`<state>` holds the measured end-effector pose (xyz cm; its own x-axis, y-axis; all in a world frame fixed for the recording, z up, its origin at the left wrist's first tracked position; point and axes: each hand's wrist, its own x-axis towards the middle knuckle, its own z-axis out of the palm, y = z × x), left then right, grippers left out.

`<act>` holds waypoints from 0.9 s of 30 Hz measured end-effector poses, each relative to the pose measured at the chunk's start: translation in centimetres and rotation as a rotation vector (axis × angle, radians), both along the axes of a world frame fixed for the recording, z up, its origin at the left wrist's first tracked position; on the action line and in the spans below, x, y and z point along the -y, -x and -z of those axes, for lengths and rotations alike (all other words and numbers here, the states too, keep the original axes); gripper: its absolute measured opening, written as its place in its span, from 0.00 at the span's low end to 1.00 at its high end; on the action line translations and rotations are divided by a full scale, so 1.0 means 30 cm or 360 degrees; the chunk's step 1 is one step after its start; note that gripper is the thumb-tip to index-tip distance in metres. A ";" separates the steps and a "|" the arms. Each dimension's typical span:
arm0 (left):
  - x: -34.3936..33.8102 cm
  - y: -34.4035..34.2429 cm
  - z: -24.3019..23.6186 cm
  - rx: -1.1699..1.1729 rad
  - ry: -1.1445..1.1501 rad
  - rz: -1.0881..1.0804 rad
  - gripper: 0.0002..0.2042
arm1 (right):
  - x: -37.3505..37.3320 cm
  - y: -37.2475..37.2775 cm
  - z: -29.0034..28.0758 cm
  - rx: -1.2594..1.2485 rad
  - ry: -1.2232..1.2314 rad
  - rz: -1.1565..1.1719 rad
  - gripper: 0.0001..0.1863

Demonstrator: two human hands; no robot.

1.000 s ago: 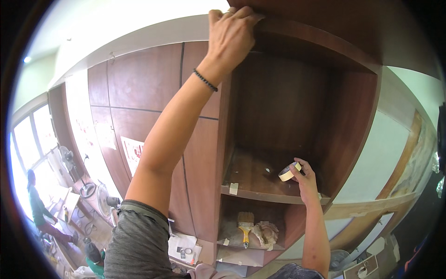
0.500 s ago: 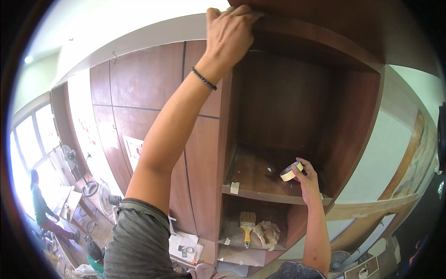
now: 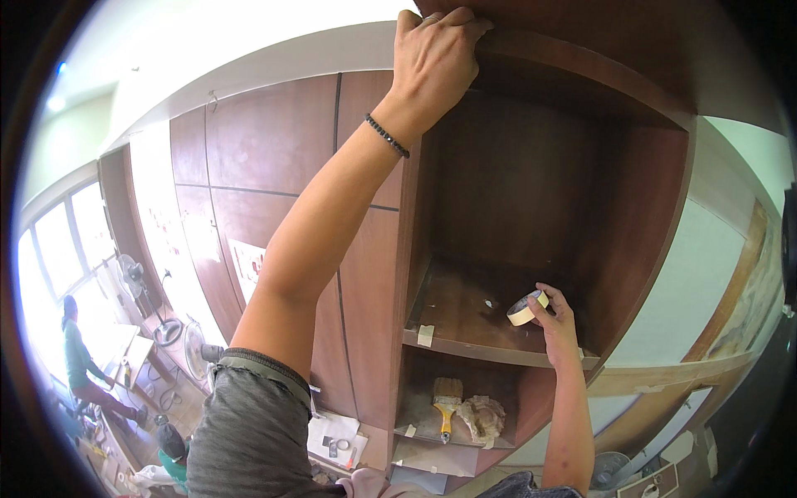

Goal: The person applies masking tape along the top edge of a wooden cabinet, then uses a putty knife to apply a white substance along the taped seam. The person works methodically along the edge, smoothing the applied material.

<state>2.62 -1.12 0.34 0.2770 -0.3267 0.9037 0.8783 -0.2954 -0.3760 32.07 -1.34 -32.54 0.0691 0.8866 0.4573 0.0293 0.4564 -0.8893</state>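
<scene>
High above, my left hand [image 3: 437,62] is closed at the upper front corner of a brown wooden cabinet [image 3: 404,274], beside a dark panel [image 3: 598,33] that juts out overhead. Its fingertips and whatever they grip are hidden. My right hand [image 3: 561,329] holds a roll of cream masking tape [image 3: 523,316] between thumb and fingers, just over the middle shelf [image 3: 461,303]. A short piece of tape [image 3: 426,335] sticks to that shelf's front edge. On the shelf below lie a yellow-handled paintbrush [image 3: 446,415] and a crumpled rag [image 3: 482,417].
Brown panelled doors [image 3: 266,141] run along the left wall. Papers and a small tape roll [image 3: 343,444] lie low beside the cabinet. Far left, a person [image 3: 83,357] stands at a table near standing fans [image 3: 133,278]; another person [image 3: 172,448] is lower down.
The whole view has shifted slightly, so the cabinet and both hands appear a little further right. Both hands keep their places, the right one still holding the masking tape.
</scene>
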 end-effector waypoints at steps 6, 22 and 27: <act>0.031 0.045 0.012 0.0103 0.0187 0.0012 0.20 | -0.019 -0.010 0.020 -0.0027 -0.0034 -0.0013 0.28; -0.032 0.048 0.021 0.0007 -0.0192 0.0077 0.22 | -0.011 -0.003 0.011 0.0022 -0.0014 0.0018 0.28; -0.042 0.152 0.087 0.0119 -0.0245 0.0312 0.14 | -0.009 -0.005 0.006 0.0003 0.0013 -0.0004 0.27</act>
<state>-1.95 0.13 -2.28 0.1291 -0.5026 0.8548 0.8370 -0.4071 -0.3658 32.23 -1.08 -32.72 0.0659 0.8904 0.4504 0.0296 0.4495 -0.8928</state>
